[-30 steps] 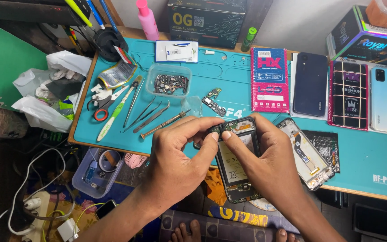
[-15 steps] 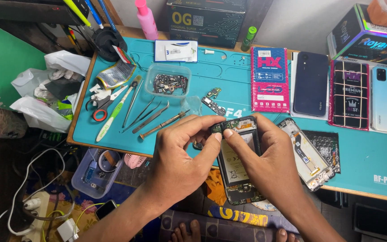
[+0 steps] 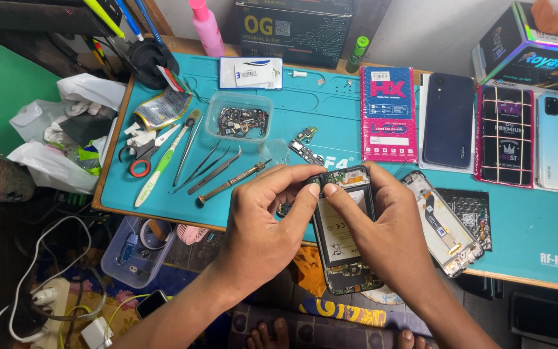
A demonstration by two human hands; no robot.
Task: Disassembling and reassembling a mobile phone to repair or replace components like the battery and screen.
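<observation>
Both hands are together over the near edge of the teal mat, pinched on an opened phone with its back off. The left hand grips the phone's upper left corner, thumb and forefinger meeting at the top edge; the right hand cups the right side, its forefinger tip touching the left thumb at the phone's 12 o'clock end. The phone lies lengthwise, its lower end hanging past the mat's edge toward 6 o'clock.

Against the frames half a second and a second back, little differs: hands and phone sit in the same spot, and only the fingertips at the top edge have drawn slightly closer.

At 9 o'clock of the left hand lie a screwdriver, tweezers and scissors. At 11 o'clock stands a clear tray of small parts. At 3 o'clock of the right hand lies a bare phone frame; beyond it, at 1 o'clock, a dark phone.
</observation>
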